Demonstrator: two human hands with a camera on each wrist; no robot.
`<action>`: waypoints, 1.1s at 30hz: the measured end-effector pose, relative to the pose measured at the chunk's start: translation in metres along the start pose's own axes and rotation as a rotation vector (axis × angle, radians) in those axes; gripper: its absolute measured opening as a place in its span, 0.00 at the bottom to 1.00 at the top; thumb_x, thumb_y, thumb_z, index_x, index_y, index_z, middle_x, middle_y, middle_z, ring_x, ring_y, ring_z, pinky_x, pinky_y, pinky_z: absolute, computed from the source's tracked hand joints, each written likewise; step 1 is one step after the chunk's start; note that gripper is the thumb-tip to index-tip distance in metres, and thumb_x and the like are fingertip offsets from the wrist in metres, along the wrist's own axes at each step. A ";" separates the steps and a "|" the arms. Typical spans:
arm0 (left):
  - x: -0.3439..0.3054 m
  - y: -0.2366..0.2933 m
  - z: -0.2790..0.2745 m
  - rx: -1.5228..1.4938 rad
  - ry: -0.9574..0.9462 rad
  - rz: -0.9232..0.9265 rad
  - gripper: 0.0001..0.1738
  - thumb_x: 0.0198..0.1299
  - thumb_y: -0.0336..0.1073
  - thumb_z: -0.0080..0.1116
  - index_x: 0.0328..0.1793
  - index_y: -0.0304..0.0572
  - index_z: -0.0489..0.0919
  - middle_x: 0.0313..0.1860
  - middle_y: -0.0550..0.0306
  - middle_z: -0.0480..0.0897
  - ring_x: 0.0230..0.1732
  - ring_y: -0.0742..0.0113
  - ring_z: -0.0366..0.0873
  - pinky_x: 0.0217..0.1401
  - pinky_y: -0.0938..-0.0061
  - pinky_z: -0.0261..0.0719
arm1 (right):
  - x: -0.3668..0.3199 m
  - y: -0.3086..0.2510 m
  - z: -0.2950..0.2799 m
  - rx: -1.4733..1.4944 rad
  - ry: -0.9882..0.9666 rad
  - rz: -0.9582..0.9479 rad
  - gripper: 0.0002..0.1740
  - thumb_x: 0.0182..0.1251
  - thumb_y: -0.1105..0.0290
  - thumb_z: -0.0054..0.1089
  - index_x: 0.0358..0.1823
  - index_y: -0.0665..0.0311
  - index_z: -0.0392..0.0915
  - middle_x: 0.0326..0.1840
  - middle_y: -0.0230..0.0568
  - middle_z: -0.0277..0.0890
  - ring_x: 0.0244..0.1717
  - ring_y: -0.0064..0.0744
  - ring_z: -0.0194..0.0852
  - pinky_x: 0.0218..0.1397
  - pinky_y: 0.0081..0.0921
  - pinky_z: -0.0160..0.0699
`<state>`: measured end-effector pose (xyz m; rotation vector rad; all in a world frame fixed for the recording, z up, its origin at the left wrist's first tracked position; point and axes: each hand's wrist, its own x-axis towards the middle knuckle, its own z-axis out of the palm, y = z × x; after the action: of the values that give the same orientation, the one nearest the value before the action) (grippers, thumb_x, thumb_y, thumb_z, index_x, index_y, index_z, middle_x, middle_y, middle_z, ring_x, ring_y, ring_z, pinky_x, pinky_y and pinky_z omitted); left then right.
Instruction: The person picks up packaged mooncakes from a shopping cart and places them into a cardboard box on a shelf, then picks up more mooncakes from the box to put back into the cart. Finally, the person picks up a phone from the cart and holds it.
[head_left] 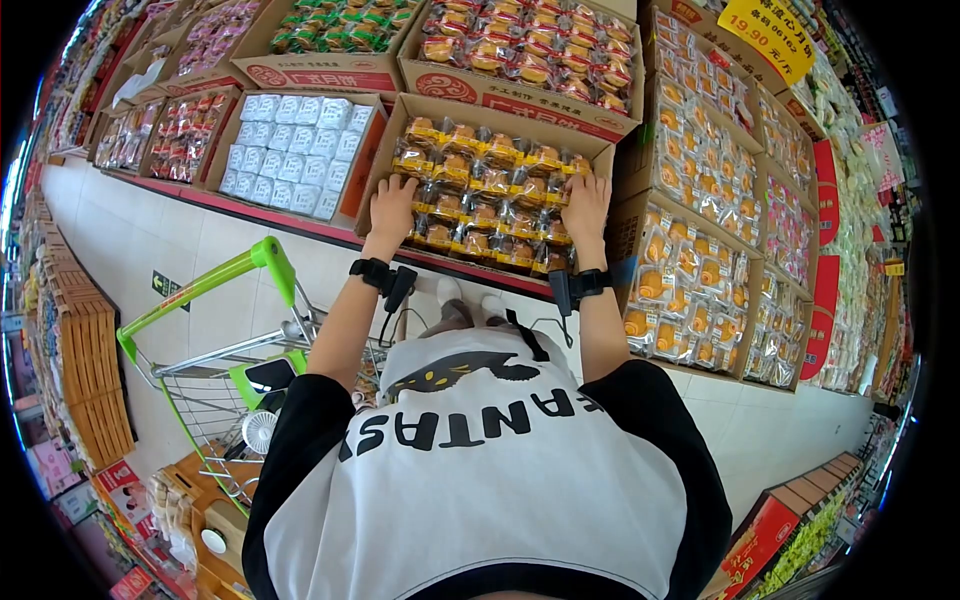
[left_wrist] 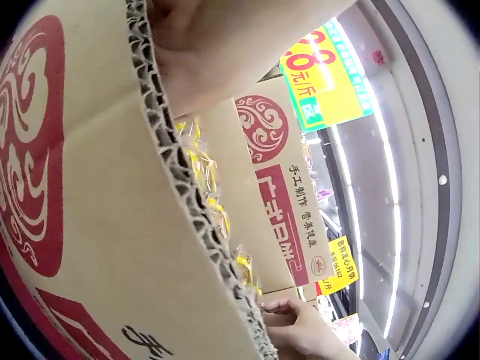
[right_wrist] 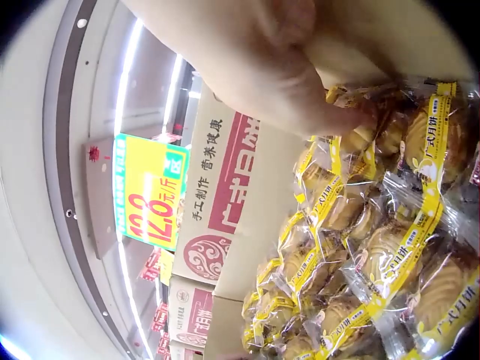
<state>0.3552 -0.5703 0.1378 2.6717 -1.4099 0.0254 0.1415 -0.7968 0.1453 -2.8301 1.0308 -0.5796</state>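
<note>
An open cardboard box [head_left: 606,160] holds rows of wrapped mooncakes [head_left: 490,180] in clear packets with yellow bands. At the left end of the rows, my left hand [head_left: 392,210] rests on the packets with its fingers extended forward. My right hand [head_left: 587,208] is at the opposite end, beside the box's right wall. In the right wrist view, its thumb touches a mooncake packet [right_wrist: 356,139], while the other fingers are mostly out of sight. The box's corrugated edge [left_wrist: 184,172] covers much of what lies under my left hand in the left wrist view.
Boxes of red-wrapped mooncakes [head_left: 530,45] and white packets [head_left: 290,150] stand behind and left. To the right are trays of clear packs [head_left: 690,280]. A green-handled shopping cart [head_left: 200,290] stands at left on the tiled floor. A yellow price sign [right_wrist: 154,191] hangs above.
</note>
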 end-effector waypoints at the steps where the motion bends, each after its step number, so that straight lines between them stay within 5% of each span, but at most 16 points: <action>1: -0.002 0.001 -0.003 0.001 0.001 -0.001 0.26 0.40 0.22 0.55 0.50 0.50 0.69 0.47 0.50 0.68 0.48 0.51 0.67 0.44 0.62 0.70 | 0.000 0.000 -0.001 0.019 -0.005 -0.010 0.10 0.35 0.80 0.57 0.24 0.61 0.71 0.34 0.44 0.66 0.45 0.43 0.60 0.60 0.37 0.49; 7: -0.024 0.009 -0.014 -0.224 0.049 -0.063 0.28 0.39 0.23 0.55 0.51 0.45 0.66 0.47 0.42 0.65 0.43 0.44 0.70 0.40 0.58 0.73 | -0.001 0.001 0.001 0.035 -0.030 -0.004 0.07 0.36 0.81 0.55 0.18 0.60 0.71 0.30 0.44 0.67 0.43 0.43 0.61 0.62 0.37 0.47; 9: -0.029 0.015 -0.014 -0.286 -0.089 -0.155 0.30 0.41 0.27 0.56 0.55 0.44 0.65 0.50 0.39 0.64 0.39 0.42 0.73 0.38 0.59 0.75 | -0.001 0.002 0.004 0.031 -0.028 0.000 0.07 0.35 0.81 0.55 0.18 0.60 0.71 0.29 0.43 0.67 0.43 0.43 0.62 0.63 0.37 0.47; 15: -0.034 0.013 -0.002 -0.257 -0.148 -0.130 0.37 0.45 0.34 0.56 0.65 0.49 0.59 0.57 0.32 0.60 0.36 0.41 0.75 0.37 0.60 0.76 | -0.001 0.005 0.009 0.008 -0.024 -0.001 0.07 0.35 0.80 0.56 0.18 0.59 0.73 0.28 0.43 0.69 0.42 0.42 0.64 0.63 0.36 0.46; 18: -0.033 0.015 -0.003 -0.197 -0.165 -0.150 0.35 0.44 0.39 0.59 0.62 0.47 0.62 0.59 0.33 0.59 0.35 0.47 0.77 0.35 0.62 0.77 | 0.000 0.005 0.008 -0.002 -0.043 0.002 0.06 0.35 0.79 0.56 0.18 0.59 0.74 0.28 0.43 0.70 0.42 0.41 0.65 0.63 0.35 0.45; 25: -0.035 0.019 -0.001 -0.141 -0.140 -0.195 0.34 0.43 0.41 0.60 0.61 0.49 0.64 0.58 0.37 0.61 0.46 0.48 0.73 0.43 0.60 0.74 | 0.000 0.006 0.008 -0.019 -0.083 -0.004 0.07 0.36 0.78 0.58 0.20 0.57 0.75 0.30 0.41 0.74 0.39 0.39 0.70 0.65 0.36 0.46; 28: -0.039 0.023 -0.017 -0.060 0.000 -0.176 0.29 0.47 0.33 0.55 0.60 0.50 0.65 0.58 0.41 0.63 0.44 0.49 0.74 0.44 0.64 0.75 | 0.004 0.004 0.002 0.007 -0.120 -0.001 0.07 0.38 0.76 0.58 0.23 0.57 0.76 0.29 0.39 0.74 0.39 0.38 0.70 0.64 0.35 0.47; 30: -0.050 0.031 -0.048 -0.373 0.362 -0.067 0.23 0.51 0.29 0.51 0.56 0.48 0.67 0.56 0.45 0.66 0.43 0.51 0.74 0.45 0.65 0.73 | 0.010 -0.002 -0.001 0.011 -0.077 0.013 0.06 0.44 0.71 0.58 0.27 0.56 0.77 0.30 0.35 0.76 0.39 0.36 0.72 0.58 0.36 0.53; 33: -0.087 0.044 -0.119 -0.569 0.556 -0.206 0.17 0.49 0.22 0.50 0.47 0.42 0.72 0.45 0.50 0.73 0.40 0.54 0.74 0.40 0.70 0.73 | 0.027 -0.024 -0.029 0.220 -0.105 0.019 0.06 0.45 0.72 0.57 0.29 0.59 0.77 0.30 0.42 0.74 0.40 0.41 0.71 0.48 0.35 0.65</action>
<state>0.2750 -0.5099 0.2539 2.0922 -0.8116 0.2791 0.1640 -0.7937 0.1852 -2.6253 0.9139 -0.5024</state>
